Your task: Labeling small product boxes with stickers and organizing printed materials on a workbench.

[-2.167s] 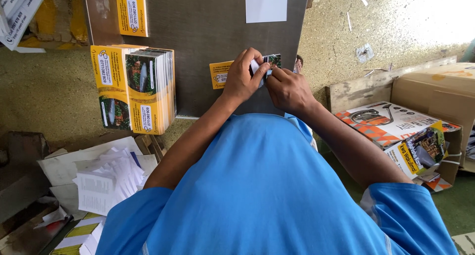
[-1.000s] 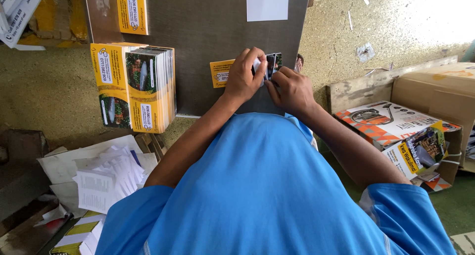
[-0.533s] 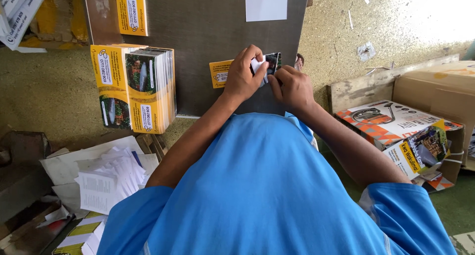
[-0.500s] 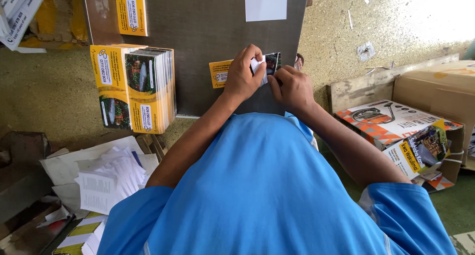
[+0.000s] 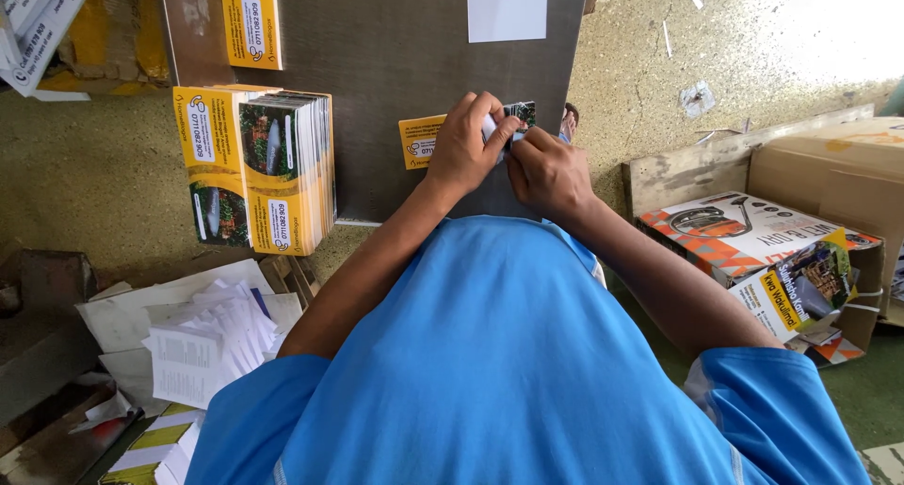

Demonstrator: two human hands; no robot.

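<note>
A: Panel, head view. What do I log for the two hands?

B: I read both as closed. The left hand (image 5: pixel 463 151) and the right hand (image 5: pixel 546 169) meet over the dark bench (image 5: pixel 395 61), and each grip pinches the same small leaflet (image 5: pixel 513 118), fingers curled tight around its near edge. Only a dark printed corner and a white strip of it show past the knuckles.

A: Why held there, do I judge?

B: I judge it is kept low over the bench, close to the body, so both thumbs can work one edge while the board gives support. Whether the leaflet touches the bench I cannot tell; the hands hide its underside.

A: Orientation?

B: The exposed corner points away from the person, toward the far side of the bench. Its long axis I cannot fix, since most of it is covered; what shows suggests it runs roughly left to right across the view.

A: Surroundings?

B: A yellow card (image 5: pixel 421 141) lies flat just beside the left hand. A stack of yellow leaflets (image 5: pixel 259 169) sits well to the left at the bench edge, within reach. White folded sheets (image 5: pixel 207 339) lie lower left, and an open cardboard box (image 5: pixel 810 259) stands to the right
</note>
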